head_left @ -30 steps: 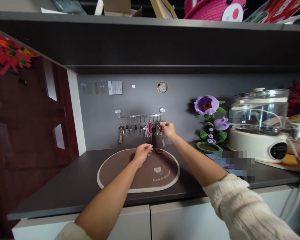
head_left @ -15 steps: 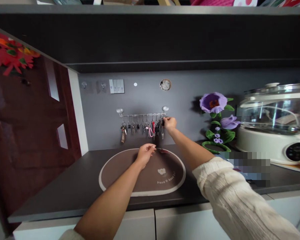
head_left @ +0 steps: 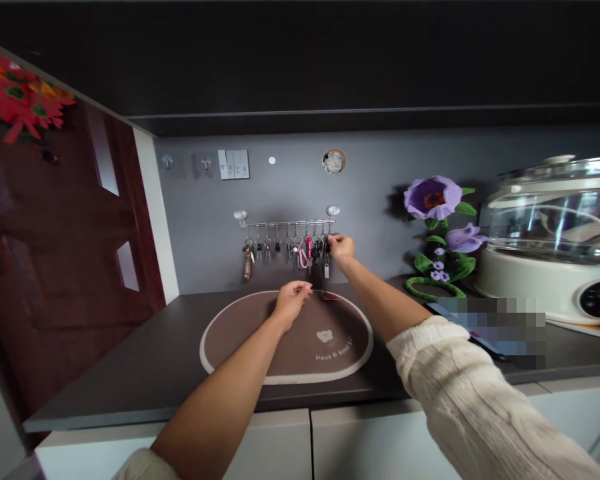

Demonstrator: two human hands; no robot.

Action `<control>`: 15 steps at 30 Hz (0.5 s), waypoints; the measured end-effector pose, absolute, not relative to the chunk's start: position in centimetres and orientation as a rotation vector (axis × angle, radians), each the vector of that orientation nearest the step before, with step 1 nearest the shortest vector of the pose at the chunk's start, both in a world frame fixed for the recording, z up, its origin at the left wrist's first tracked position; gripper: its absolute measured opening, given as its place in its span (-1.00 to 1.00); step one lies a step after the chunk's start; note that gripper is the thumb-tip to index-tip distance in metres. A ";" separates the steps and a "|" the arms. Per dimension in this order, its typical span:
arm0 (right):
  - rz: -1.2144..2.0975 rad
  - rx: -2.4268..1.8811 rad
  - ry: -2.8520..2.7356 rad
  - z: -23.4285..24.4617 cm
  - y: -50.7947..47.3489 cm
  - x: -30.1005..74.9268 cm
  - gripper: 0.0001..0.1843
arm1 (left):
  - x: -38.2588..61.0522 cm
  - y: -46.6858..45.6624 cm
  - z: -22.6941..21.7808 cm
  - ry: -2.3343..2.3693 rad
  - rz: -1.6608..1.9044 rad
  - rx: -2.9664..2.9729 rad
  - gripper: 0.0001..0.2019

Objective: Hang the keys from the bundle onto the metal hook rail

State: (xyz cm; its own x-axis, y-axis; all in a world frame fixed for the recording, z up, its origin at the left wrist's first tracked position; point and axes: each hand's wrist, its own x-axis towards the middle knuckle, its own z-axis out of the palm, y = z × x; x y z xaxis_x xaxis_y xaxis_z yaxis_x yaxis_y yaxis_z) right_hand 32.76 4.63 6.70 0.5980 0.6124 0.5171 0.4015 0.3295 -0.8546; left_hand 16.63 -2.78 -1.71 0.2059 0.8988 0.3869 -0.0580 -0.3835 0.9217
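Note:
A metal hook rail (head_left: 286,223) on the grey wall carries several key bunches (head_left: 280,250). My right hand (head_left: 341,248) is up at the rail's right end, fingers pinched on the last hanging key set (head_left: 326,257). My left hand (head_left: 293,298) hovers lower, over the far edge of a brown oval mat (head_left: 240,340), fingers curled together; what it holds, if anything, I cannot make out. A small red-and-dark item (head_left: 329,295) lies on the mat just right of that hand.
A dark counter (head_left: 130,380) runs over white cabinet doors. A purple knitted flower (head_left: 433,200) and a white cooker with a glass lid (head_left: 550,233) stand at the right. A dark red door (head_left: 55,253) is at the left. Wall switches (head_left: 231,164) sit above the rail.
My right hand has risen from below the rail's right end up to the last hook, with the keys. My left hand has stayed over the mat's far edge. The camera has tilted down slightly.

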 end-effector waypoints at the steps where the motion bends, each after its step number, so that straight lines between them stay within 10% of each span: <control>1: 0.211 -1.258 -0.987 6.6 4.4 32.7 -0.79 | 16.6 -2.8 -1.7 0.830 1.329 1.570 -0.76; 15: 0.703 -1.206 -1.088 3.2 -1.5 32.5 -0.97 | 16.7 -2.6 -2.1 0.869 1.246 1.626 -0.82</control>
